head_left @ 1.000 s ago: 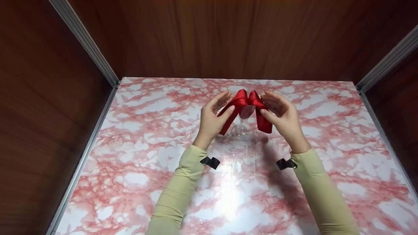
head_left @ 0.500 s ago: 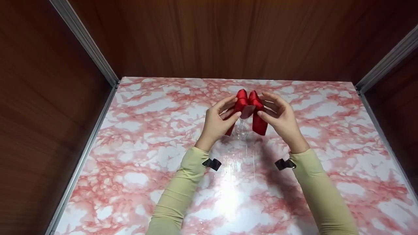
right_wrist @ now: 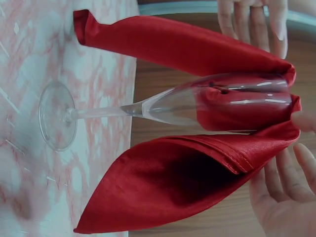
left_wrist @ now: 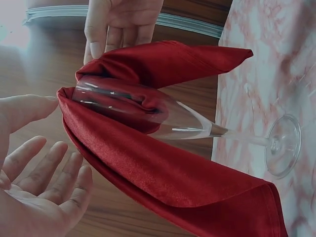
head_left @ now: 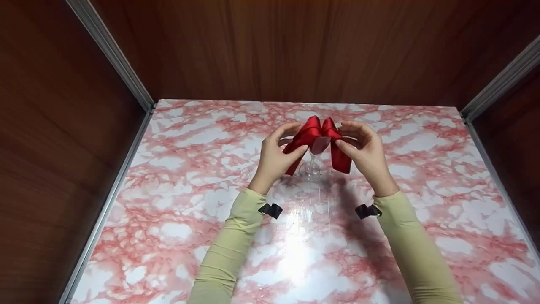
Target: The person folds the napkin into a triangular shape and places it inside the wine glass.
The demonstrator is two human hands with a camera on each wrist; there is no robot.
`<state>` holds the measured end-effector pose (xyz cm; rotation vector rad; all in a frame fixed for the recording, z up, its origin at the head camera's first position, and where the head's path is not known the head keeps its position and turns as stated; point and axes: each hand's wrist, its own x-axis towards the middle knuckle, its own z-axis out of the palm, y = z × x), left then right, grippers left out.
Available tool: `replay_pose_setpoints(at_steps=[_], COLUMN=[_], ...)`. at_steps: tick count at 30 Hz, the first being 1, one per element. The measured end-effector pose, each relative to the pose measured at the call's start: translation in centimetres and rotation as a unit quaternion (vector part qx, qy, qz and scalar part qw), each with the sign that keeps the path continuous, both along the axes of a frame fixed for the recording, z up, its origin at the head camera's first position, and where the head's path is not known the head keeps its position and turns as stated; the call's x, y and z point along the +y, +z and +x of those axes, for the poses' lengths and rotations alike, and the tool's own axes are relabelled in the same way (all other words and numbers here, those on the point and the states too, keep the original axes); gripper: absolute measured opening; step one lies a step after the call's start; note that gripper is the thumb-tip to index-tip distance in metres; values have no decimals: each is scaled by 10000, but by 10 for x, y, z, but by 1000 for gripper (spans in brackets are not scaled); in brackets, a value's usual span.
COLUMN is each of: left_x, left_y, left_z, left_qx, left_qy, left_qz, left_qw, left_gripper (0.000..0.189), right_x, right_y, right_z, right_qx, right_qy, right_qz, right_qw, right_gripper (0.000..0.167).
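A clear champagne flute (head_left: 319, 146) stands upright, its round foot (left_wrist: 284, 146) on the marbled tabletop. Tucked into its bowl is a satiny red cloth napkin (left_wrist: 148, 150), whose two ends fold over the rim and hang down on either side. My left hand (head_left: 276, 154) is beside the left flap, thumb tip close to the fold at the rim and fingers spread behind the cloth. At the other flap, my right hand (head_left: 366, 152) touches the fold with its thumb, while its fairly straight fingers (right_wrist: 281, 175) lie along the cloth's outer side.
The red-and-white marbled table (head_left: 177, 230) ends at a dark wood panel (head_left: 270, 50) behind the glass. Wood side panels with metal edge strips (head_left: 118, 177) flank it. Dark straps (head_left: 270, 210) sit at both sleeve cuffs.
Both hands first came inward, bringing the flaps closer to the glass, then moved apart again. The flaps now hang wider than half a second ago. The flute stayed in place.
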<state>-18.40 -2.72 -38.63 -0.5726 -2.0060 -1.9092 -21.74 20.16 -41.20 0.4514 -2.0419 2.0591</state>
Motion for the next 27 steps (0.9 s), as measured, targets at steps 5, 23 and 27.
replay_pose_setpoints(at_steps=[5,23,27], left_x=[-1,-8,-12], left_y=[1,0,-1], left_z=[0,2,3], left_qx=[-66,-93,-51], left_qy=[90,111,192], left_qz=[35,138,140], left_qw=[9999,9998,9997], left_gripper=[42,37,38], right_x=[-2,-14,-10], right_y=[0,17,16], right_z=[-1,10,13], right_qx=[-115,145,73], right_qy=[-335,-583,-545], right_qz=[12,265,203], right_qw=[9994,9978,9983], right_gripper=[34,22,25])
